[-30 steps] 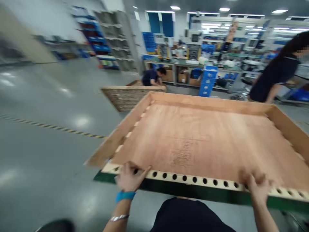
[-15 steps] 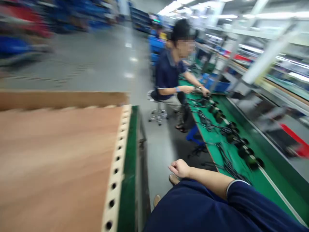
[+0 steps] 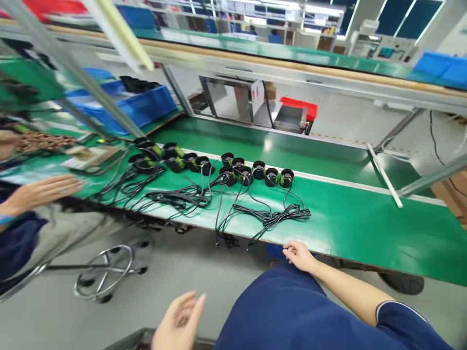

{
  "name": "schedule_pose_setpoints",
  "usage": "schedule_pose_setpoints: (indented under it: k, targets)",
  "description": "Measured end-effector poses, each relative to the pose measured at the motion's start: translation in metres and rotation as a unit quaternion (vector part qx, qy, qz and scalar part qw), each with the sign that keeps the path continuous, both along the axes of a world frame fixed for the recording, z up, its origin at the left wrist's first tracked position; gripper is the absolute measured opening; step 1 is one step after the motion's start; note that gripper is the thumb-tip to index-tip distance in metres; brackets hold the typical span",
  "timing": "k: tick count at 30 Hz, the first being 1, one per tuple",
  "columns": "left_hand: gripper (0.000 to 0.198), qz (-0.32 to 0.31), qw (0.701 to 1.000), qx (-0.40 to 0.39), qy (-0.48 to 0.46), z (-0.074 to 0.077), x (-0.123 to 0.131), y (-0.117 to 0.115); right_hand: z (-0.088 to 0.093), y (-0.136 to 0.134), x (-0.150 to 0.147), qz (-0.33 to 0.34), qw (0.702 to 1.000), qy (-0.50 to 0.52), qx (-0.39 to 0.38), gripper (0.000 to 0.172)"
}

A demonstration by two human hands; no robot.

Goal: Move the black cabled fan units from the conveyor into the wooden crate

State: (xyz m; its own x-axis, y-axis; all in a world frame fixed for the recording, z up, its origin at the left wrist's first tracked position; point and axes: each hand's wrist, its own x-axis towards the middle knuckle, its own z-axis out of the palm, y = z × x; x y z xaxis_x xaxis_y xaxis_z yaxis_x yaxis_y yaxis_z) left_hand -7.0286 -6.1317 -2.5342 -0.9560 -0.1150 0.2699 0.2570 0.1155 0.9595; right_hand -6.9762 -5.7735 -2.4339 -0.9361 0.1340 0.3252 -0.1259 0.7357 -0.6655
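My right hand (image 3: 297,255) hangs at the near edge of a green bench (image 3: 365,218), its fingers curled loosely together with nothing in them. It is just below a bundle of black cables (image 3: 272,216), not touching it. My left hand (image 3: 178,321) is low in the view, open, fingers stretched and blurred, above the grey floor. A row of several black round parts (image 3: 237,167) with wires lies on the bench beyond the cables.
A co-worker's open hand (image 3: 44,192) reaches over the bench at the left. A metal stool base (image 3: 104,270) stands on the floor below it. Blue bins (image 3: 146,104) sit at the back left, and a red-topped box (image 3: 297,109) stands behind the bench.
I have turned away from the wooden tray that both hands held a second ago. The view now faces the green bench. My right hand has come forward to its edge, and my left hand is free.
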Motion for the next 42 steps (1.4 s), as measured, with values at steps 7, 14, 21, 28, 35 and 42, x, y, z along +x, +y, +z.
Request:
schedule_pose_setpoints:
  k: [7,14,21,28,35,42]
  targets:
    - [0.052,-0.207,0.872,-0.312,0.316,0.125,-0.090,0.160,-0.009,0.017,-0.044,-0.146,0.955,0.014,-0.259,0.038]
    - [0.039,-0.254,0.724,-0.500,0.402,0.154,-0.131,0.233,0.015,-0.019,-0.086,-0.252,0.865,0.095,-0.424,0.051]
    - [0.023,-0.488,0.698,-0.275,0.446,0.166,-0.123,0.220,0.028,-0.050,-0.104,-0.323,0.778,0.177,-0.509,0.046]
    - [0.032,-0.398,0.753,-0.299,0.431,0.168,-0.193,0.194,0.045,-0.057,-0.088,-0.327,0.745,0.181,-0.553,0.042]
    - [0.034,-0.339,0.716,-0.345,0.503,0.188,-0.241,0.180,0.083,-0.036,0.006,-0.251,0.828,0.146,-0.479,0.038]
    - [0.100,-0.183,0.667,-0.461,0.555,0.295,-0.260,0.242,0.119,-0.018,0.068,-0.268,0.942,0.018,-0.200,0.031]
